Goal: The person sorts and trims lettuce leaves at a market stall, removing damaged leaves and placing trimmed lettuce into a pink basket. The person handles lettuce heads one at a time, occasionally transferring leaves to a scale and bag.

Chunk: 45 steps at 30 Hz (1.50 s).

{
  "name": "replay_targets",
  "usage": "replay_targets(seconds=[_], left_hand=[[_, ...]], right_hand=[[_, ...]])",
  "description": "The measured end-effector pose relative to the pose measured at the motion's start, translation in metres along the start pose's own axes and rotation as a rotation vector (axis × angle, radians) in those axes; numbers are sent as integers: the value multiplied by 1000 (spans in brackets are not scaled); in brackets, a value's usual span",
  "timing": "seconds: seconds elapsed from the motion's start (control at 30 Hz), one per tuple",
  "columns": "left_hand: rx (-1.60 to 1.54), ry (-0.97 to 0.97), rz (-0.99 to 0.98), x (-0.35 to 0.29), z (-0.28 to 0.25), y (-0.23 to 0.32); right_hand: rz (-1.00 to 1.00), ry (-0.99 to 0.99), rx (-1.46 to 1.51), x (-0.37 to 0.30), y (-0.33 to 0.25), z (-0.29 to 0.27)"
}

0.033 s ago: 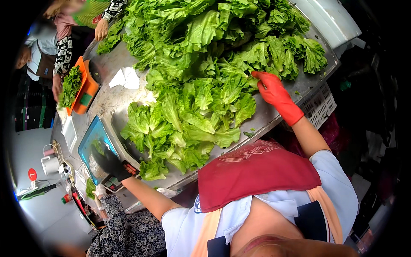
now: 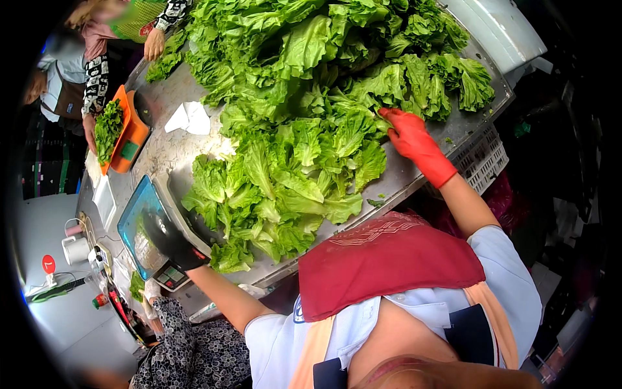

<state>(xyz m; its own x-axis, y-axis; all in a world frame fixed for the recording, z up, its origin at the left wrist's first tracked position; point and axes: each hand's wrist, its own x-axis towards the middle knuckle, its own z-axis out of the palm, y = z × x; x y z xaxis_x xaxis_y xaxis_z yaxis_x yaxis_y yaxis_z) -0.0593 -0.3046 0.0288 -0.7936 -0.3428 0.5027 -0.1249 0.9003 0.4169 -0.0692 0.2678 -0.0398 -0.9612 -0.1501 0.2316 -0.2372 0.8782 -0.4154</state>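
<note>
My left hand (image 2: pixel 170 238), in a black glove, is over the blue tray (image 2: pixel 135 202) of a weighing scale. Its fingers are smeared by motion, and a green blur beside them leaves it unclear whether they hold a leaf. A red rubber glove covers my right hand (image 2: pixel 413 141), whose fingertips touch the right edge of the lettuce heap; thumb and fingers are apart, with nothing plainly gripped. Loose lettuce leaves (image 2: pixel 272 188) spread between my hands along the near side of the metal table (image 2: pixel 405 178). Behind them rises a taller lettuce pile (image 2: pixel 304 52).
White paper (image 2: pixel 188 118) lies left of the pile. Across the table, a co-worker's hand is at greens (image 2: pixel 109 129) on an orange scale (image 2: pixel 135 139). A white crate (image 2: pixel 483 162) is below the right edge. A patterned garment (image 2: pixel 194 343) shows at lower left.
My left hand has shifted slightly right and away from me over the scale tray. My right hand has barely moved. The co-worker's greens have moved a little to the right.
</note>
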Motion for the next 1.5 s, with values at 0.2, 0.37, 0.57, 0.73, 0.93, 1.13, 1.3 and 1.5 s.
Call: replay_targets(seconds=[0.2,0.37,0.57,0.73,0.93,1.13,1.3,1.5], left_hand=[[-359,-247,147,-40,32,141],[-1023,-660,-102,-92,55,206],[-1564,-1156,-472,-132,66,269],[-977,-963,332,-157,82,227],[-944,-861,276,-168,68,228],[-856,-795,177,-168,79,212],[-758,-645,354,-182,88,198],[-569,-719,380,-184,78,187]], right_hand=[[107,75,359,-9,35,8],[604,-209,1324,4,-9,-50],[634,-397,1317,6,-96,-36],[-181,-104,912,-7,-119,-4],[-304,-127,946,-3,-116,12],[382,-162,1393,-15,-135,17],[551,-563,1274,-4,-138,-3],[424,-521,964,-19,-141,10]])
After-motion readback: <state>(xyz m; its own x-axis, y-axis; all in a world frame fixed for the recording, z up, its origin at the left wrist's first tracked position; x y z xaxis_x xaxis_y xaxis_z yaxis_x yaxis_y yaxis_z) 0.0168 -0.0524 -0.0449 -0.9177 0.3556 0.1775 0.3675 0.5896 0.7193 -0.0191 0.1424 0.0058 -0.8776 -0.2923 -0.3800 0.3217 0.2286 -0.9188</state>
